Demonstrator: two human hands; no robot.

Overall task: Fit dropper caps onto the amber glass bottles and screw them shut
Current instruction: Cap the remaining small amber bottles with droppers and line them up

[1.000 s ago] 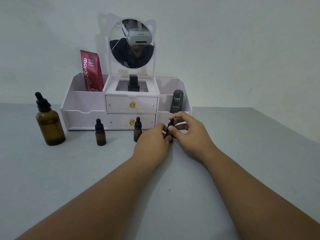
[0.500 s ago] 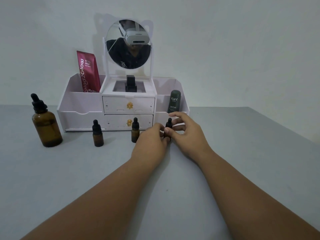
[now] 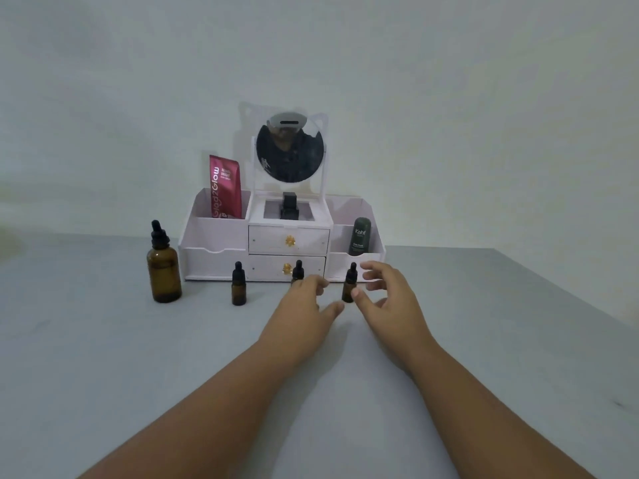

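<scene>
Three small amber bottles with black dropper caps stand in a row on the grey table. The right one (image 3: 349, 284) stands upright between my two hands. My left hand (image 3: 304, 307) is just left of it, fingers apart, holding nothing. My right hand (image 3: 389, 299) is just right of it, fingers spread, its thumb tip close to the bottle's base. The middle small bottle (image 3: 297, 270) is partly hidden behind my left hand. The left small bottle (image 3: 238, 285) stands free. A large capped amber bottle (image 3: 163, 269) stands at the far left.
A white organizer (image 3: 214, 252) with two drawers and a round mirror (image 3: 290, 152) stands against the wall behind the bottles. It holds a red sachet (image 3: 225, 188), a black bottle (image 3: 289, 205) and a dark green Kahf stick (image 3: 360, 236). The table's right edge runs diagonally.
Both hands have let go of the right small bottle and opened, drawing slightly apart. The bottle stays standing on the table. The camera has tilted up and back.
</scene>
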